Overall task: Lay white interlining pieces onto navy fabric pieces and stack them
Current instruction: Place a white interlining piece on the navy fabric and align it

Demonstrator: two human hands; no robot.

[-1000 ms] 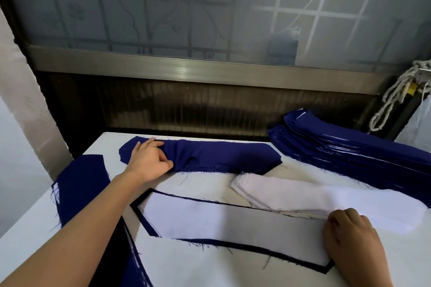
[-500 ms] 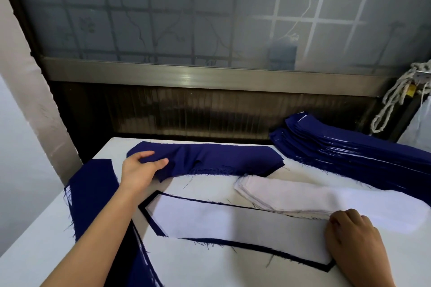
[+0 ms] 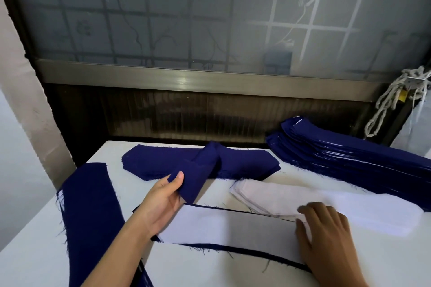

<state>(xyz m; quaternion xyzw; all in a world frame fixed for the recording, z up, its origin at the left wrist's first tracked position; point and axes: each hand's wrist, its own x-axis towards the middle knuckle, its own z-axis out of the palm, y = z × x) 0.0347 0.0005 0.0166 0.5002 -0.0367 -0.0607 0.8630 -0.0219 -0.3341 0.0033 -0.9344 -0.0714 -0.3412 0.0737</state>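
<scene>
My left hand [image 3: 163,202] pinches the end of a navy fabric piece [image 3: 200,177] between thumb and fingers, lifting it off the navy pile [image 3: 245,164] at the back of the table; the piece is folded over and arched. In front lies a navy piece with a white interlining piece [image 3: 228,226] laid on it, only a dark border showing. My right hand [image 3: 326,237] rests on the right end of that interlining, its fingertips at the edge of the white interlining pile [image 3: 338,202].
A tall stack of finished navy pieces [image 3: 349,158] lies at the back right. Another navy stack [image 3: 91,212] lies at the left, running toward me. The white table [image 3: 28,251] ends at a dark wall under a frosted window. A rope [image 3: 391,100] hangs at far right.
My left hand has gripped the top navy piece and pulled its left end up and toward me, folding it over. My right hand has shifted slightly up toward the white pile.
</scene>
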